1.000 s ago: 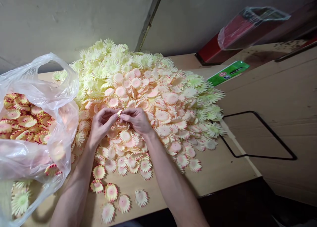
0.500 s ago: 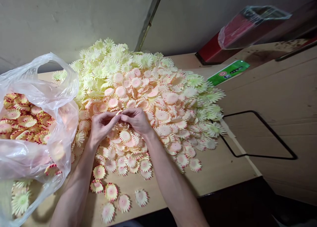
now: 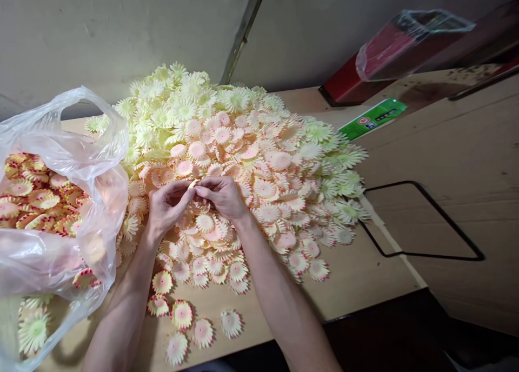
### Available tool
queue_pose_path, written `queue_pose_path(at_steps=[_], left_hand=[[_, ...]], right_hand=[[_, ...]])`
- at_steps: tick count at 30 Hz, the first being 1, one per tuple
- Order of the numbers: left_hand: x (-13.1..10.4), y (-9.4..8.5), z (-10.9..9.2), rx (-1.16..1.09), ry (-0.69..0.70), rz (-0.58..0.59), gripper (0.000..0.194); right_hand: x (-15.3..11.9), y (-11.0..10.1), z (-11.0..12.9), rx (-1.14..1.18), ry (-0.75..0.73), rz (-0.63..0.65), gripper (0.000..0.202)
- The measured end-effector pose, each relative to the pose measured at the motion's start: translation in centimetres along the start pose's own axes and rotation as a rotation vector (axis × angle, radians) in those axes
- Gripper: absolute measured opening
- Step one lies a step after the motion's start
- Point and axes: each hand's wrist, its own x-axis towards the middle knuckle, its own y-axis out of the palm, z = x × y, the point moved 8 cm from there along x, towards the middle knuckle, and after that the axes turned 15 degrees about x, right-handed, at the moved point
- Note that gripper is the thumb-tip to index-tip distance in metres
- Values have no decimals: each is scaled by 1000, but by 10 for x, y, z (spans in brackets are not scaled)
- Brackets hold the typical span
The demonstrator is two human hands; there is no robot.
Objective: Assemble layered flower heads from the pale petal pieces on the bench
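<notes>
Grip: left hand and right hand meet in front of the body, both closed, thumbs and fingertips pinching one small artificial flower head between them.
Held flower head: just above the pile, pale yellow at its edge; it is mostly hidden by the fingers, so whether it is one layer or several pressed together I can't tell.
Handling: thin petals look easy to crease, so a light pinch near the centre, with both thumbs working evenly, should serve best; pulling at the tips could bend or tear them.
Pink-centred flower heads: heaped under and around the hands.
Yellow-green flower heads: along the far side and right edge of the heap.
Loose flower heads: scattered on the table near the forearms.
Plastic bag: at the left, open, holding red-tipped flower heads.
Green packet: beyond the heap, right, near a red container.
</notes>
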Motion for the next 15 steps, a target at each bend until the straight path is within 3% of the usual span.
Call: queue_pose_path(at_steps=[4,9,15], left_hand=[[0,-3,1,-26,15,-39,25],[0,-12,-10,160,164,-118,12],[1,-10,-15,195,235,-83,17]], right_hand=[[0,0,-1,7,11,-4,29],[-1,0,0,0,16,-11,29],[-2,1,1,-26,24,4,28]])
